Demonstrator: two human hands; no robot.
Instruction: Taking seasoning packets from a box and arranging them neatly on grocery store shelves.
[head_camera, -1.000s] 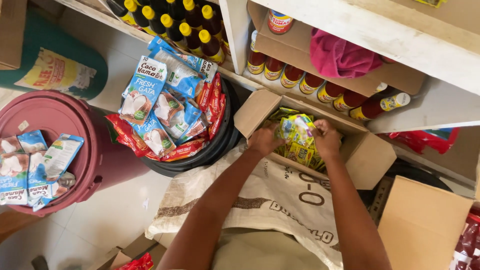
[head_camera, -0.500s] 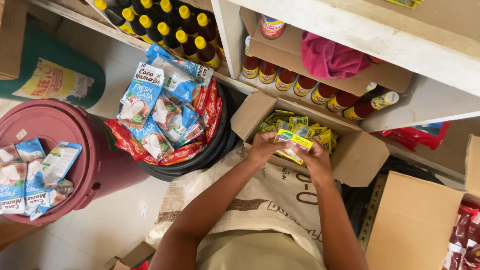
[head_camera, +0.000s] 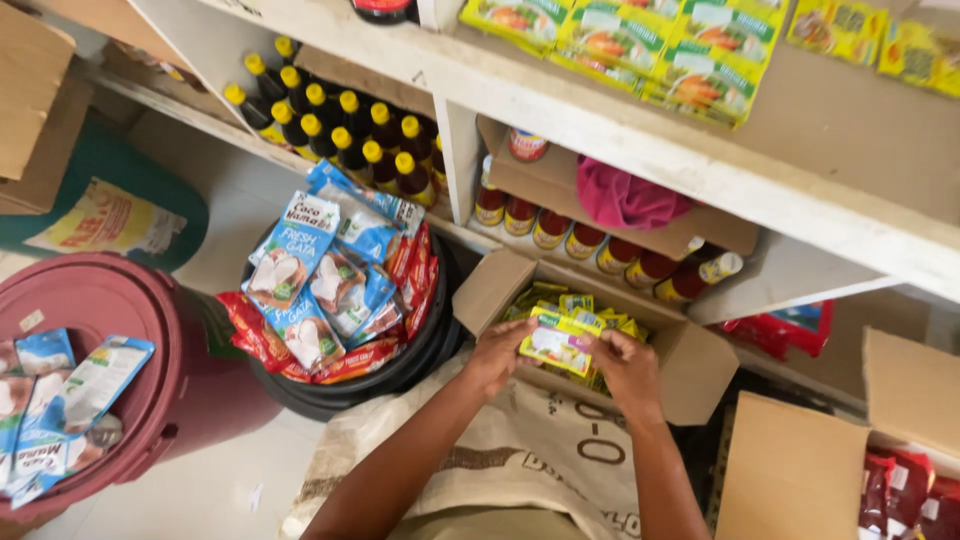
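Together, left hand (head_camera: 497, 352) and right hand (head_camera: 626, 362) pinching one small stack of flat, glossy yellow-green sachets (head_camera: 556, 343), fingertips pressed on opposite ends, just above an open brown cardboard box (head_camera: 700, 372) holding more. Beside, one black tub (head_camera: 400, 372) heaped with shiny blue pouches (head_camera: 320, 270); one maroon bucket (head_camera: 130, 310).

Open box (head_camera: 700, 365) sits below the shelf (head_camera: 640, 150), tub (head_camera: 420, 350) left of it.
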